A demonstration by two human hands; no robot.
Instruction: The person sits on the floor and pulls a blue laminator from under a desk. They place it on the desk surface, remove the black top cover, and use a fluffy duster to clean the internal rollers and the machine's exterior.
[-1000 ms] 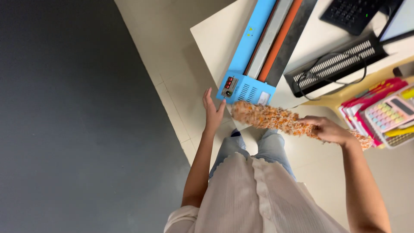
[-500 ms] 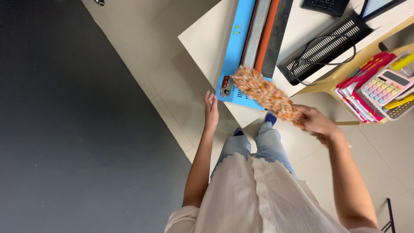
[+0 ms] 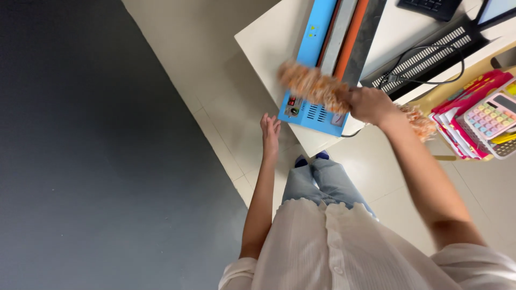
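Nearest: ribbed white blouse (image 3: 344,252) with a frilled hem, pale blue jeans (image 3: 322,182) below it. Left hand (image 3: 270,131) hanging flat, fingers straight and together, gripping nothing, just off the desk's near corner. Right hand (image 3: 370,104) curled into a closed fist around the middle of a fluffy orange-and-white duster (image 3: 314,86), shaggy head blurred, laid across the near end of a long blue box-shaped machine (image 3: 314,70); frayed tail of the duster poking out behind the wrist. On the machine's end panel small buttons and vent slots, along its top an orange strip and grey metal bars. Under it a smooth cream desk (image 3: 269,48) with a rounded corner. Further right a black slotted device (image 3: 424,56) with a looping black cable, then a pastel-keyed calculator (image 3: 492,118) atop pink and red folders (image 3: 462,107). Floor: pale tiles beside a dark matte area.
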